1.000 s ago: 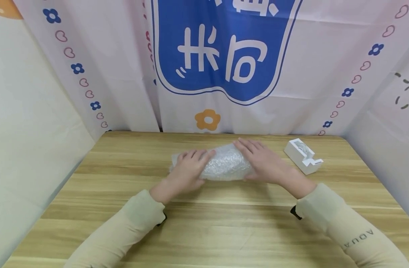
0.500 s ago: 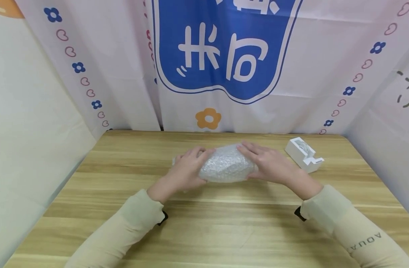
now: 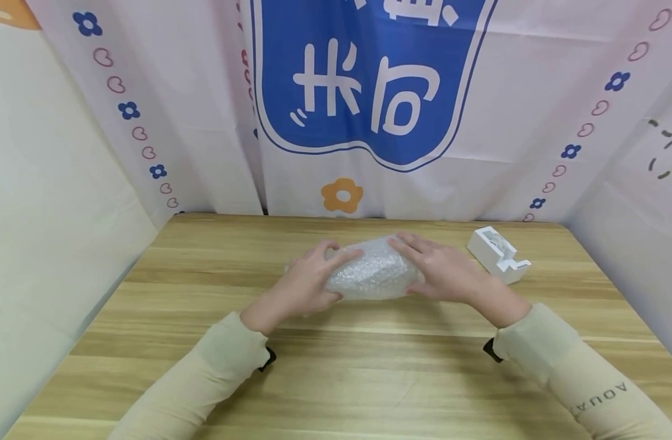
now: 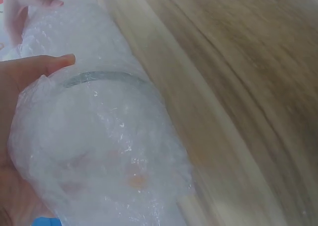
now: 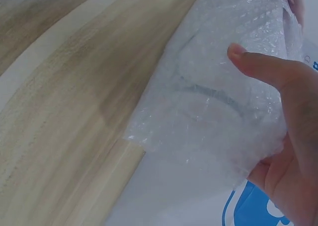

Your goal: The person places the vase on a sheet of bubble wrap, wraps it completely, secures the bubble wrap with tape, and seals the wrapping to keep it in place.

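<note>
A bundle of clear bubble wrap (image 3: 374, 275) lies crosswise between both hands over the wooden table. My left hand (image 3: 308, 281) grips its left end, thumb on the near side and fingers over the top. The right end is held by my right hand (image 3: 446, 272) in the same way. Through the wrap (image 4: 109, 136) in the left wrist view shows a curved greenish rim, like the edge of a clear round container; the rest of what is inside is blurred. Loose wrap (image 5: 164, 191) sticks out past the end in the right wrist view.
A white tape dispenser (image 3: 495, 255) with a clear roll stands at the back right of the table, just beyond the right hand. The wooden tabletop (image 3: 369, 379) ends at a printed cloth backdrop (image 3: 204, 153), with pale walls on both sides.
Both hands and the bundle have shifted slightly toward me and to the right. The left index finger now reaches farther across the wrap.
</note>
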The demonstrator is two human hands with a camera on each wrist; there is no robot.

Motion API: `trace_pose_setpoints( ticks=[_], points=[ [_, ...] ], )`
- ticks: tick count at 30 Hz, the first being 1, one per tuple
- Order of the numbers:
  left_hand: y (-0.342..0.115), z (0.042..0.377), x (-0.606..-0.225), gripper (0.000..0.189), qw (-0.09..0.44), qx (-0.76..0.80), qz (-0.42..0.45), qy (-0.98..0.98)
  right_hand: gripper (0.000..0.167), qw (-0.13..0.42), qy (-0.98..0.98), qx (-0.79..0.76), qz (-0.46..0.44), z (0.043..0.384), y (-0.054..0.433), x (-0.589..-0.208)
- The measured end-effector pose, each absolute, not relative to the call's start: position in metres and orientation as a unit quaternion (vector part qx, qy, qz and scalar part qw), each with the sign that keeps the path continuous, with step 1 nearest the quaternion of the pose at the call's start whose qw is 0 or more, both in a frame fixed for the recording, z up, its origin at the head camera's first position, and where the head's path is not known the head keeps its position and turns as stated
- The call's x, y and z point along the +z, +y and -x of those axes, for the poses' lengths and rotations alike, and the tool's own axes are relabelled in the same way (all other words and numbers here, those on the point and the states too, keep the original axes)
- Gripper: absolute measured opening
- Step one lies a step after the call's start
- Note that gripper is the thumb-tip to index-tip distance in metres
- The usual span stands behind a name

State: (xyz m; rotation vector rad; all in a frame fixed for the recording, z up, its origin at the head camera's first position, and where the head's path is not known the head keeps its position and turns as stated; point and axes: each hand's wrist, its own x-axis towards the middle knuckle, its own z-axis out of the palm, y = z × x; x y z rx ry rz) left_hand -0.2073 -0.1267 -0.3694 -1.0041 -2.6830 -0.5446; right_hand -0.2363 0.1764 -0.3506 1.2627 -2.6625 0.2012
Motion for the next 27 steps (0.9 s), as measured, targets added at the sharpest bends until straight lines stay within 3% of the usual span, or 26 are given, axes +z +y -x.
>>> trace_pose_setpoints(
  ticks=[4,10,18,27],
  points=[
    [-0.129,0.207,-0.369,0.085,0.102,-0.180,0.339,-0.918,0.104,0.072,-0.904,0.068,-0.416,0.237,0.174,-0.355],
    [-0.129,0.207,-0.367,0.084,0.077,-0.187,0.341,-0.918,0.116,0.082,-0.904,0.083,-0.411,0.237,0.171,-0.361],
    [-0.128,0.205,-0.367,0.089,0.056,-0.186,0.315,-0.929,0.113,0.070,-0.905,0.097,-0.408,0.237,0.168,-0.360],
    [-0.129,0.203,-0.374,0.086,0.100,-0.099,0.343,-0.929,0.114,0.012,-0.906,0.120,-0.405,0.249,0.168,-0.352]
  ],
)
